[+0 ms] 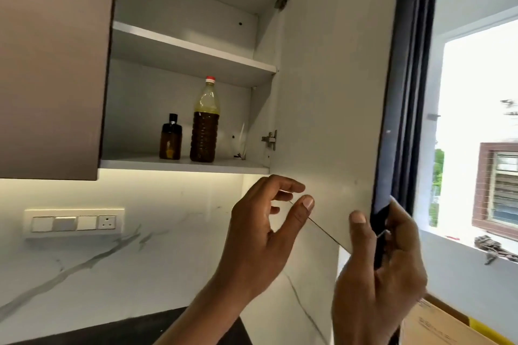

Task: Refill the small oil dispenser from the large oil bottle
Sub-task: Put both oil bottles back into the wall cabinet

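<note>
Maybe a one-hand grab could have tipped the oil bottle [204, 126]: right hand [384, 269] gripped the door [330, 92], left hand [260, 235] was loose, empty.

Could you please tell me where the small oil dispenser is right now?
In the head view the small oil dispenser stands on the open cabinet's bottom shelf, just left of the large oil bottle, not touching it.

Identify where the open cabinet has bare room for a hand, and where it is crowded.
Bare: the middle shelf, and the bottom shelf left of the small oil dispenser. Crowded: the narrow gap between dispenser and large oil bottle.
</note>
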